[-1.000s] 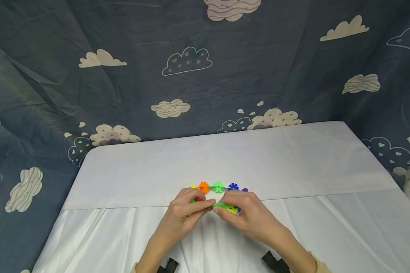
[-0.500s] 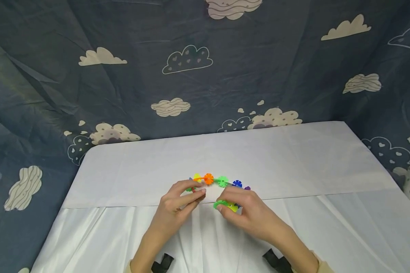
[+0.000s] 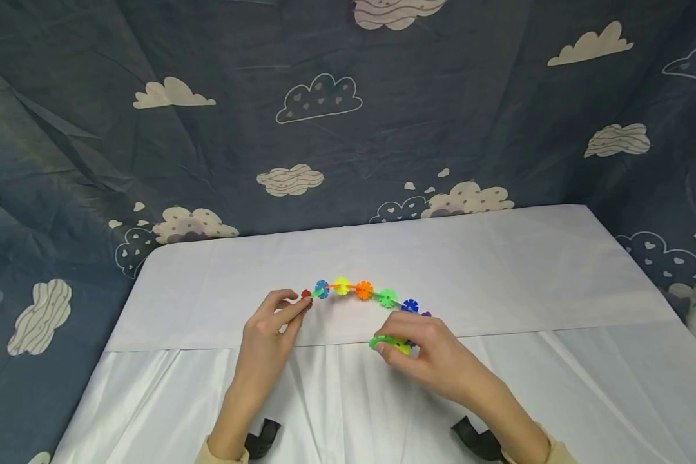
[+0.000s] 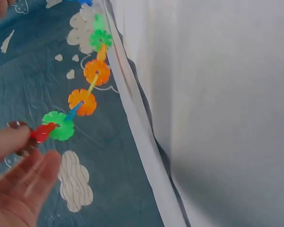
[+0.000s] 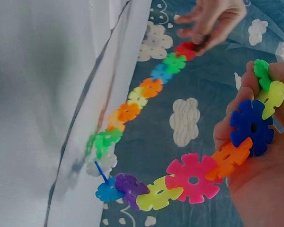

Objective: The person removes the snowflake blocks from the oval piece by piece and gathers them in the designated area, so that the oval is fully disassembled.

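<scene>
A chain of colourful interlocking flower discs (image 3: 364, 290) spans both hands. My left hand (image 3: 265, 345) pinches one end at a dark brown disc (image 4: 16, 125), beside a red disc (image 4: 43, 132) and a green disc (image 4: 61, 127). At the other end my right hand (image 3: 437, 353) grips a green disc (image 5: 261, 74) between thumb and fingers. A yellow-green disc (image 5: 273, 98) and a large blue disc (image 5: 252, 126) lie against that palm. From there the chain sags through an orange disc (image 5: 229, 158) and a large pink disc (image 5: 193, 178). In the head view, the right hand hides part of it.
A white cloth (image 3: 209, 283) covers the table, with a seam running across it. Behind and at the sides hangs a dark blue curtain (image 3: 441, 96) with cloud prints. Black straps (image 3: 262, 439) show near both wrists.
My left hand has moved left and away from the right hand, drawing its end of the chain outward. More discs now show between the hands. The right hand shifts slightly right, still gripping.
</scene>
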{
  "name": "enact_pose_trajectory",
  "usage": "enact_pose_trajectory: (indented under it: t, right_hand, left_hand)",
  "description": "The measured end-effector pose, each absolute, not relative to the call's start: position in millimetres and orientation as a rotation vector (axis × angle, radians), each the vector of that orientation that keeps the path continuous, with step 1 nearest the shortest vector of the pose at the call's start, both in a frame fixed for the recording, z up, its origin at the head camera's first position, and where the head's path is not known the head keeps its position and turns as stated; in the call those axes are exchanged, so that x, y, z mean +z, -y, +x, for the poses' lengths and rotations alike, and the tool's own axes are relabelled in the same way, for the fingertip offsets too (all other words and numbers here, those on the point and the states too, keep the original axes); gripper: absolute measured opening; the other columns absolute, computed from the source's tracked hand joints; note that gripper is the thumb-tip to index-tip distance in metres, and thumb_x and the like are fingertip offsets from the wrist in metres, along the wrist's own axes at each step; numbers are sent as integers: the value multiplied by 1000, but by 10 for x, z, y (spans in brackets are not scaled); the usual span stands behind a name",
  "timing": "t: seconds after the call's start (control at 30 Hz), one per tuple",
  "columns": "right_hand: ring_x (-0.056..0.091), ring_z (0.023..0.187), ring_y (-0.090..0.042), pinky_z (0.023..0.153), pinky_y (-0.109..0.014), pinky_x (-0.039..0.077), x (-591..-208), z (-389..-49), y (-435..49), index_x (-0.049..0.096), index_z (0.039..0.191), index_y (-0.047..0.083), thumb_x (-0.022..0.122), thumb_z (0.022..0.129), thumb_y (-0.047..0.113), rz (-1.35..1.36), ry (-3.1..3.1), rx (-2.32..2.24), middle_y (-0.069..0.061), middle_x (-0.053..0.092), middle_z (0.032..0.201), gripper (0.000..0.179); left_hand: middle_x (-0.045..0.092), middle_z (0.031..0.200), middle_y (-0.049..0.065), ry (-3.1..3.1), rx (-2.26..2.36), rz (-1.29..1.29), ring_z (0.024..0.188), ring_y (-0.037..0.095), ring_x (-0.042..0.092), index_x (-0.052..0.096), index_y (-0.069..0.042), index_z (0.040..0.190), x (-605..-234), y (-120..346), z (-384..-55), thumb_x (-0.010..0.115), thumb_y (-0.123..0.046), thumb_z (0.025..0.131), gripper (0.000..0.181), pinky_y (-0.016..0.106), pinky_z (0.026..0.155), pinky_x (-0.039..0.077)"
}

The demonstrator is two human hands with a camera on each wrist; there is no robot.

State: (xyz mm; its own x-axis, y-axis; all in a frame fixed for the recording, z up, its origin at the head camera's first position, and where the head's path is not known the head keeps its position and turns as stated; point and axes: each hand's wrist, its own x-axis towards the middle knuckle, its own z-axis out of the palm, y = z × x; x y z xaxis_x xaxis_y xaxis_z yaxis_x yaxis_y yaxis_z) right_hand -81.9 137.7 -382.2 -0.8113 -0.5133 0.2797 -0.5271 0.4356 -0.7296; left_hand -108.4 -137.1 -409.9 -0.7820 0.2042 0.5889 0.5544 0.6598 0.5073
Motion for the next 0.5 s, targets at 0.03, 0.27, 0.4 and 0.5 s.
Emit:
enact_pose_trajectory:
  t: [0.03,0.27,0.4,0.5]
  right_hand:
    - [54,78,-5,68,-29,50,-3814,-815,-1379,67,93,30,67,91,11,973,2643,1357,19,59,85,19]
    - [54,79,-3,69,-24,49,-3724,-745,-1375,65,91,34,66,94,14,1063,2687,1355,20,56,83,20]
    - [53,78,-2,68,-24,49,-3683,-709,-1363,65,91,35,65,94,14,1120,2692,1345,21,56,83,21]
    - [53,77,-2,67,-25,50,-3669,-704,-1357,66,91,34,65,93,13,1124,2712,1330,21,56,83,21]
  left_hand:
    - [63,103,4,2414,-950,-545,83,16,64,77,-3,102,-4112,1384,-1093,77,5,81,23,27,62,54]
    - [64,94,-2,2647,-1011,-336,78,10,60,77,-7,101,-4199,1450,-1134,74,5,84,21,27,66,53]
    - [66,103,-1,2720,-1087,-316,87,13,63,75,-8,107,-4252,1475,-1147,72,4,86,24,31,72,54]
    - [66,110,-1,2750,-1126,-291,92,14,64,73,-9,111,-4259,1488,-1150,71,1,87,26,32,74,54]
